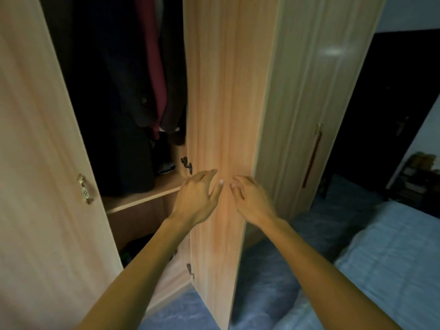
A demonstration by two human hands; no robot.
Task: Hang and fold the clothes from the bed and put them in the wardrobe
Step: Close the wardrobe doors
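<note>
The wooden wardrobe (292, 96) stands open in front of me. Dark clothes and a maroon garment (154, 67) hang inside it, above a wooden shelf (142, 197). Its right door (221, 103) swings out toward me, inner face showing. My left hand (197, 198) and my right hand (252, 201) are both raised in front of that door's inner face with fingers spread and relaxed, holding nothing. Whether the fingertips touch the wood is unclear. The bed (385, 265) with a light blue cover lies at the lower right; no clothes show on the visible part.
The left door (35, 163) stands open at my left, with a small brass handle (85, 189). A closed door with a long reddish handle (312, 160) is further right. Blue carpet (266, 282) covers the floor between wardrobe and bed. A dark doorway is at the far right.
</note>
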